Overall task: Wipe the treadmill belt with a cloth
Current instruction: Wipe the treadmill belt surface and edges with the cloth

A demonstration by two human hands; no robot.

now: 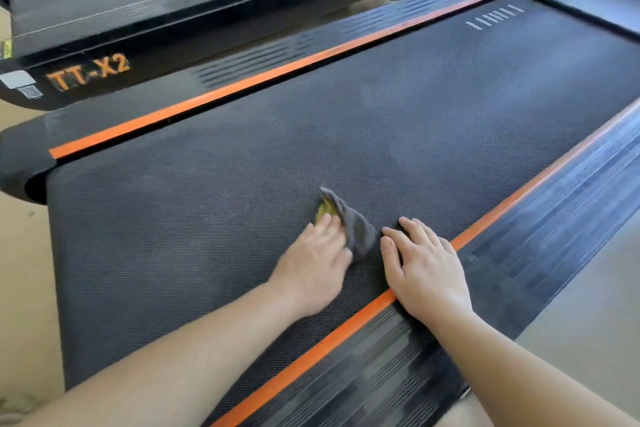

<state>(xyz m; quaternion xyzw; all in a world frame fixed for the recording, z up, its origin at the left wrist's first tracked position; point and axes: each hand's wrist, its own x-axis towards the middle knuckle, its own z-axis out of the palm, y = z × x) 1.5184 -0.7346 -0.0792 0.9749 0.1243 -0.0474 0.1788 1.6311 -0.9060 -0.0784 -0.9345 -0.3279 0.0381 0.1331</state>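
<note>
1. Head view, the only one there is. The treadmill belt (pixel 346 114) fills most of the picture, dark and textured, running from the lower left up to the upper right.
2. The cloth (pixel 358 230) is grey with a bit of yellow showing at its far tip. It lies bunched on the belt, closer to the belt's right edge than its left and toward the belt's near end.
3. The left hand (pixel 313 263) is palm down on the cloth's left part. Its fingers are laid out fairly straight and press the cloth into the belt rather than curling round it (the hand is motion-blurred and I can't make out the thumb). The cloth pokes out past the fingertips and along the hand's right side.
4. The right hand (pixel 426 267) lies flat on the belt, fingers straight and slightly spread, holding nothing. Its heel sits over the orange stripe (pixel 311 347) at the belt's right edge, and its fingertips are just beside the cloth's right edge.
5. Beyond that stripe is a ribbed black side rail (pixel 519 253).
6. A row of short white tick marks (pixel 495 15) sits near the belt's far end.
7. Past the belt's left edge stands a second treadmill (pixel 138 10) with an orange "TT-X2" label (pixel 88 71) on its side.
</note>
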